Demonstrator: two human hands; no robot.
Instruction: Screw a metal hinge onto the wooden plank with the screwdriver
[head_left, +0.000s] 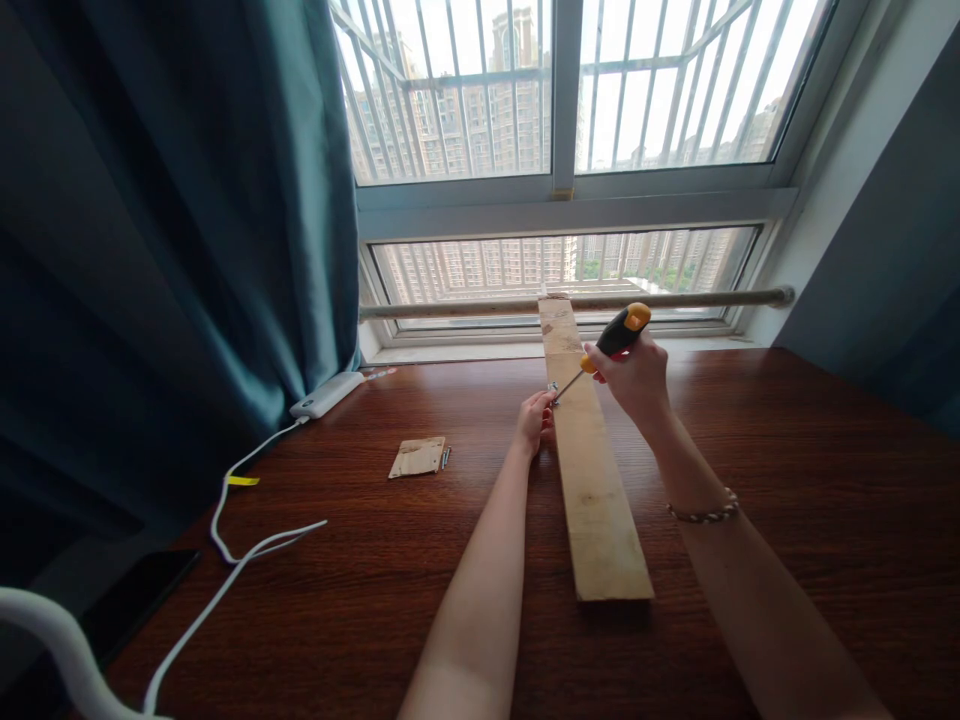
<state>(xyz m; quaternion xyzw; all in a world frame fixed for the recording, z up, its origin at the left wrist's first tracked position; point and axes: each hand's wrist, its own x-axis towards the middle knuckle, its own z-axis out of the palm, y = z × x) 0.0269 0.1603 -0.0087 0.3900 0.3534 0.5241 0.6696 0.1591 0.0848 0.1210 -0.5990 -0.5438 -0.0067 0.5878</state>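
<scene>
A long pale wooden board (596, 490) lies lengthwise on the table, its far end reaching the bar by the window. My right hand (637, 378) is closed around the black and yellow handle of a screwdriver (624, 330). Its shaft slants down to the left, with the tip at a small metal fitting (553, 388) on the board's left edge. Beside that edge, my left hand (533, 420) is closed, its fingertips pinching at the fitting. The fitting's exact kind is too small to tell, and fingers partly cover it.
Left of the board lie a small wooden piece (417, 457) and a few screws (445, 457). A white power strip (328, 395) sits by the blue curtain (300, 200), its cable (217, 520) running down the table's left side. A horizontal bar (675, 300) crosses before the window.
</scene>
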